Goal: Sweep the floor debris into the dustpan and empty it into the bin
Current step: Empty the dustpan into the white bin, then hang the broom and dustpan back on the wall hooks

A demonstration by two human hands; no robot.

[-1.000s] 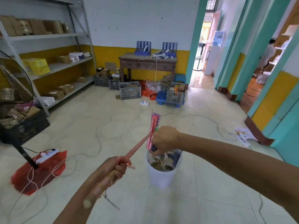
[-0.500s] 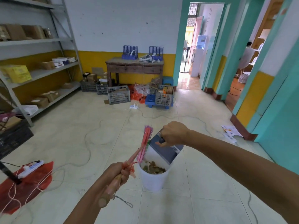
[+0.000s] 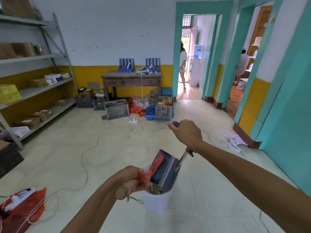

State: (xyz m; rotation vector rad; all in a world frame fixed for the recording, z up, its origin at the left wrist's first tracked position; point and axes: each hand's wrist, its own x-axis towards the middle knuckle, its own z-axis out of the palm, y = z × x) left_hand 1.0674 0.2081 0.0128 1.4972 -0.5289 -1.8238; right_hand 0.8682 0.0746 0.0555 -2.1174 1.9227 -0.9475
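Dustpan [image 3: 165, 172] tipped over bin [image 3: 158, 201], right hand [image 3: 186, 132] fingers wrapped on its long handle; left hand [image 3: 131, 179] fingers grip broom [image 3: 156, 163]; pan looks light, stiff.

Two hands are in view, the left hand [image 3: 130, 178] and the right hand [image 3: 186, 132], each closed around a handle. There is one broom [image 3: 155, 165], one dustpan [image 3: 166, 172] and one white bin [image 3: 158, 201]. One wooden table [image 3: 131, 79] carries two blue file racks [image 3: 126, 65]. One metal shelving unit [image 3: 33, 81] stands at the left. Two people [image 3: 183, 64] show through the doorways, and one water dispenser [image 3: 196, 68]
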